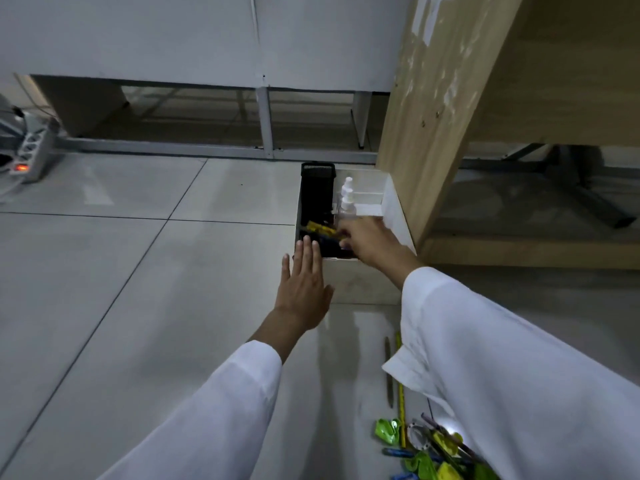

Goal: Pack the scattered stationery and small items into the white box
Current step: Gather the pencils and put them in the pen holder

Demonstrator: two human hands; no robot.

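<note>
Fingers spread flat, my left hand point(304, 285) is steadying the white box point(360, 282) while my right hand point(367, 242) is reaching inside, grip hidden.

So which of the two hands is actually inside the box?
The right hand: it reaches down over the white box rim among the items. The left hand hovers flat, fingers spread, outside at its near corner.
</note>
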